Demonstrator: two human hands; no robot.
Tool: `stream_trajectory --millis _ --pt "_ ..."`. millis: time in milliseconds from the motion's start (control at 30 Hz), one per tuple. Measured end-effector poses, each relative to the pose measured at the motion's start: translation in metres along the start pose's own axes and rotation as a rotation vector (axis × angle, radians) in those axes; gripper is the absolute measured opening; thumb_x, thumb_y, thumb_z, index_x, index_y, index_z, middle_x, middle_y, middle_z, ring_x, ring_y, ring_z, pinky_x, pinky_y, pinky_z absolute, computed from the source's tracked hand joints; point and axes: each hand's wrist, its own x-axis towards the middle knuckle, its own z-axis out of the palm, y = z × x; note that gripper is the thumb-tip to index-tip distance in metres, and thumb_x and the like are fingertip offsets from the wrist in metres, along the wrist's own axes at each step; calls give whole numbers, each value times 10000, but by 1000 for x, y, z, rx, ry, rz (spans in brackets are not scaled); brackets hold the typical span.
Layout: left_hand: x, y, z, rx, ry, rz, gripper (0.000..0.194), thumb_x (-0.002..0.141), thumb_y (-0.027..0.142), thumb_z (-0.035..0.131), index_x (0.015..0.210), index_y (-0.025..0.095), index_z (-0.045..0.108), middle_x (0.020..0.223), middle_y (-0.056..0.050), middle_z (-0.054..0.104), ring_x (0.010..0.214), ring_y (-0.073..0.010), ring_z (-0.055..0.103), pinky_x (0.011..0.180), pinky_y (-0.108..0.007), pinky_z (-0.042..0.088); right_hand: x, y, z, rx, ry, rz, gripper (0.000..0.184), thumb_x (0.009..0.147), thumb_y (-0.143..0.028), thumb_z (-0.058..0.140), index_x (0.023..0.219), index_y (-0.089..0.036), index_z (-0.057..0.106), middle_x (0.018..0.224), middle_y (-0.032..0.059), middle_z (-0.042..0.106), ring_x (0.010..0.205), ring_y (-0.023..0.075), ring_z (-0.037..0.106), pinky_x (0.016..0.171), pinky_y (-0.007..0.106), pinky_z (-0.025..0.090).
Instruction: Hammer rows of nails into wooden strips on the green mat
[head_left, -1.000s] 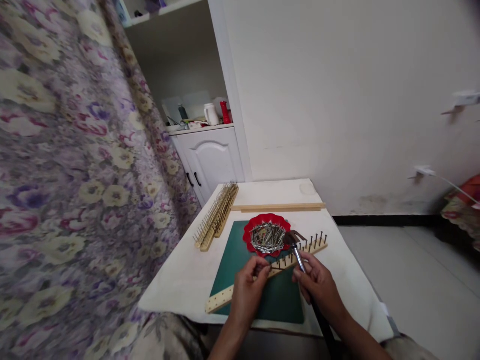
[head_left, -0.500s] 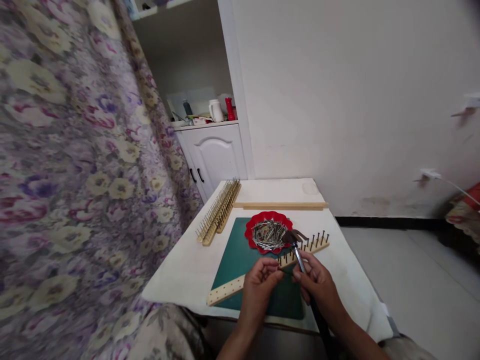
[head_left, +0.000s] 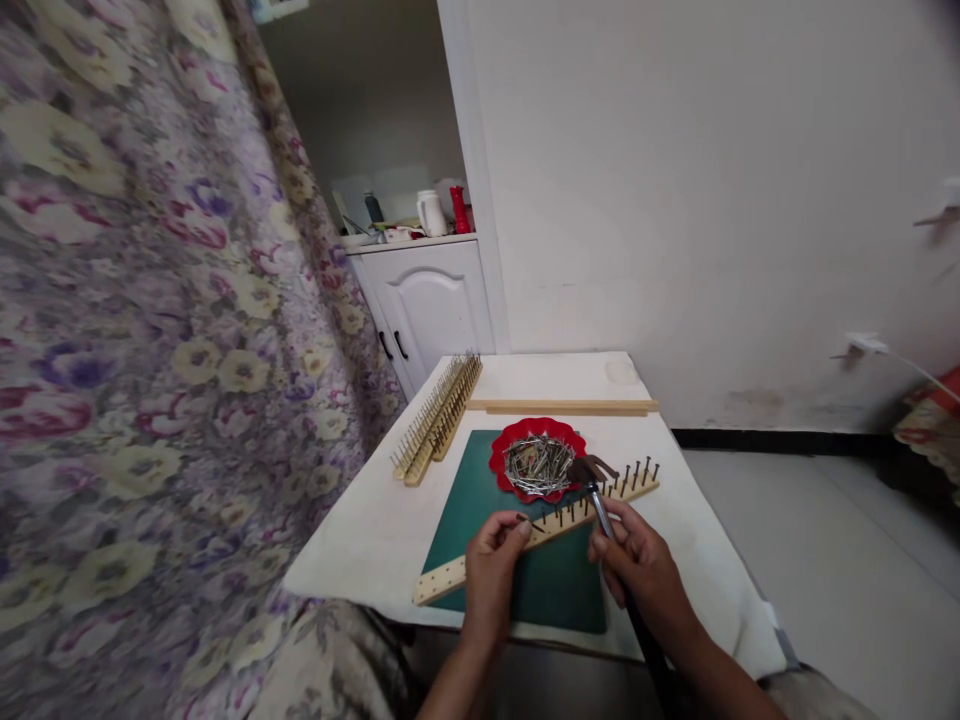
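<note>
My left hand (head_left: 493, 560) pinches a dark nail (head_left: 531, 522) between thumb and fingertips, just over a pale wooden strip (head_left: 442, 580). Dark nails stand upright along the strip's right part, while bare holes dot its left end. Around a claw hammer (head_left: 602, 508) my right hand (head_left: 641, 560) is closed; the hammer's head points away from me, near the rim of a red scalloped bowl (head_left: 499, 480). Loose silvery nails (head_left: 540, 465) fill that bowl. Beneath the strip lies a green mat (head_left: 465, 490). My left hand hides part of the strip.
At the table's (head_left: 352, 540) left rear lie nail-studded wooden strips (head_left: 439, 425). Long plain wooden strips (head_left: 562, 408) lie across the back. A floral curtain (head_left: 187, 350) hangs at left, beside a white cabinet (head_left: 435, 310). A wall rises behind the table.
My left hand has moved left, away from my right hand, and the nail in its fingers now shows. The hammer remains in my right hand, almost unmoved.
</note>
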Motion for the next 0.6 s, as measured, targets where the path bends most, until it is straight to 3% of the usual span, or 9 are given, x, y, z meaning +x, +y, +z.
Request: stream_trajectory --millis 100,200,433,600 --pt "9 -2 -10 236 -8 94 230 692 375 661 729 149 643 697 0 607 665 -135 524 623 -214 390 0 -3 -3 -12 22 -5 446 798 -391 641 1164 -187 488 642 -31 603 307 33 364 296 154 262" --pt "12 -7 -7 356 -50 188 206 731 355 620 711 152 644 699 -3 579 670 -138 518 617 -215 384 0 -3 -4 -15 14 0 438 800 -389 636 1163 -190 490 641 -36 599 303 26 361 296 148 263" --pt "13 -16 7 489 -90 268 144 771 260 561 700 160 637 706 -1 573 686 -146 542 625 -221 380 -1 -5 1 -10 -28 26 437 787 -396 635 1147 -188 499 627 -44 585 287 24 359 286 143 265" --pt "15 -19 7 533 -100 280 166 786 281 551 714 163 642 711 -1 575 654 -141 533 602 -222 368 -2 -7 0 0 -19 45 481 758 -420 655 1150 -188 498 630 -42 586 286 33 352 276 157 265"
